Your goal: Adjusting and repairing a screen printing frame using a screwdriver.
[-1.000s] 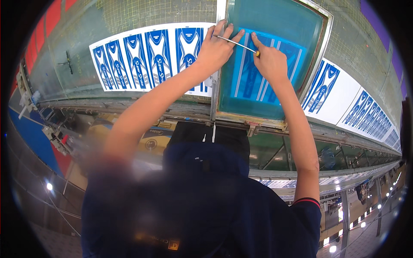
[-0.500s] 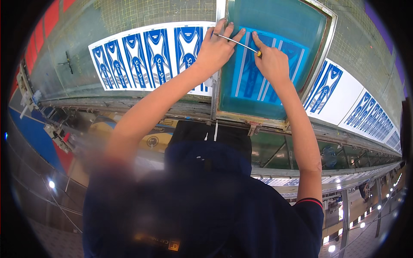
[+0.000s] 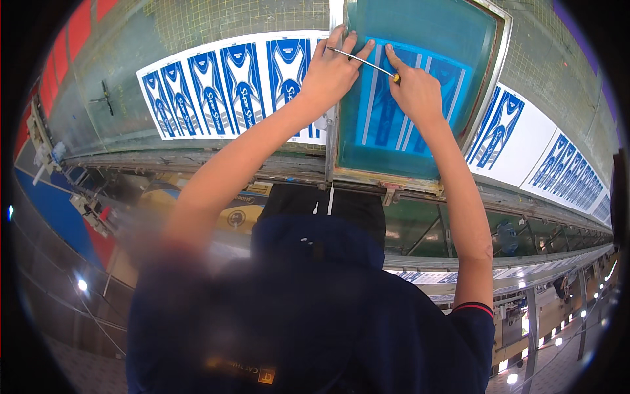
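A printing screen (image 3: 420,20) with green mesh and a metal frame lies across a long table, a blue patterned area showing in it. My left hand (image 3: 332,73) rests at the frame's left edge, fingers spread toward the mesh. In my right hand (image 3: 419,95) is a slim screwdriver (image 3: 375,65), its yellow handle end partly hidden by the palm. The metal shaft points left and crosses over my left fingers. My right index finger stretches out to the top edge of the blue area, near my left fingertips.
A white sheet (image 3: 263,65) with blue printed designs lies left of the screen. Another printed sheet (image 3: 525,144) continues on the right. The table (image 3: 262,20) has yellow grid marks, with a small dark cross-shaped object (image 3: 105,98) at its left. A rail (image 3: 275,172) runs along the near edge.
The view has shifted very slightly. Both hands and the screwdriver hold nearly the same place over the screen.
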`<state>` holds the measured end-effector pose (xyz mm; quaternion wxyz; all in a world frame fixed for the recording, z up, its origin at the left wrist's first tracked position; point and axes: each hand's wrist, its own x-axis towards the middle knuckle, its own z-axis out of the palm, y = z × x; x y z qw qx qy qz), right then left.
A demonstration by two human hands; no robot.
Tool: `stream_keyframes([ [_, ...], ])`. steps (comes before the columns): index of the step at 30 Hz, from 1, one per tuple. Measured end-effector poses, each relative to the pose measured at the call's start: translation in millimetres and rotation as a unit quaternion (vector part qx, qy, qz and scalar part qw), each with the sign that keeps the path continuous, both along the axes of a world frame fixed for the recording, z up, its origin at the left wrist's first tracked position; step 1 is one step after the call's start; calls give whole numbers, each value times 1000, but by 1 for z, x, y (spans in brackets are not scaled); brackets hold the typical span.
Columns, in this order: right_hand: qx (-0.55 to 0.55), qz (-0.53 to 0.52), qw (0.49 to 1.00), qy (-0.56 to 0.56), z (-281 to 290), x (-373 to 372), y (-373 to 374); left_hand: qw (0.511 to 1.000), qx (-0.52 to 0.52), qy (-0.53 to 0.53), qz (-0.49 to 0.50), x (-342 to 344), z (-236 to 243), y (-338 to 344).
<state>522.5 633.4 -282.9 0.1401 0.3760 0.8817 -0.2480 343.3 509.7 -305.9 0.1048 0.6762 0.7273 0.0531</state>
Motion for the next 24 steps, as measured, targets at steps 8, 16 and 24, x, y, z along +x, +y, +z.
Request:
stream_keyframes([
  [8, -9, -23, 1000, -7, 7, -2, -6, 1000, 2, 17, -8, -2, 0, -2],
  [16, -95, -110, 989, -33, 31, 61, -64, 999, -9, 29, -20, 32, 14, -34],
  [24, -158, -220, 950, -153, 67, 159, -157, 992, -112, 5, -60, 73, 26, -83],
])
